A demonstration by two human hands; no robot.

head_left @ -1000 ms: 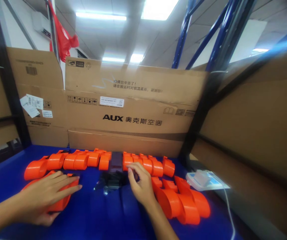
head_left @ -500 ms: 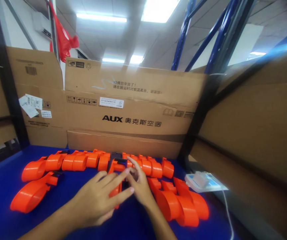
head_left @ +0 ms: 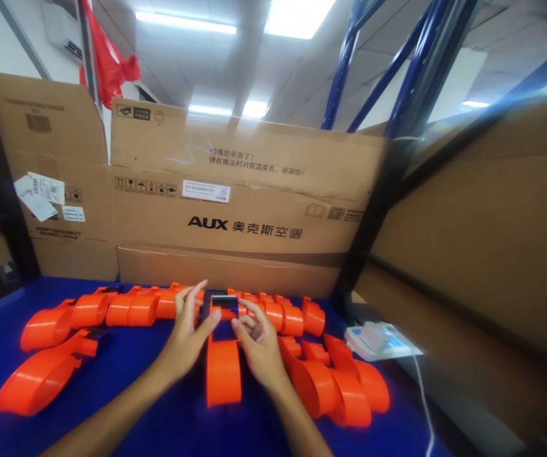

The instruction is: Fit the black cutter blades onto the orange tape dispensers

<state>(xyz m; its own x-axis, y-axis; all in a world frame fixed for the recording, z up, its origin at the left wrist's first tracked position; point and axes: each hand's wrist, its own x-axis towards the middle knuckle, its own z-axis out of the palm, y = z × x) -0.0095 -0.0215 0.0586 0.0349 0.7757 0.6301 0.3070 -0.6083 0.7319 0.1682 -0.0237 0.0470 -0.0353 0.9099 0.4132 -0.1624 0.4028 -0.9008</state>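
An orange plastic part with a black piece at its far end lies upright between my hands on the blue table. My left hand pinches the black piece from the left, fingers raised. My right hand grips the same end from the right with curled fingers.
A row of orange parts runs along the back, a heap of them lies at right, and one long orange part lies at left. A white power strip with a cable sits at right. Cardboard boxes wall in the back and right.
My left hand left the orange part at left and came to the centre. Both hands now hold one orange part with its black end, turned lengthwise toward me.
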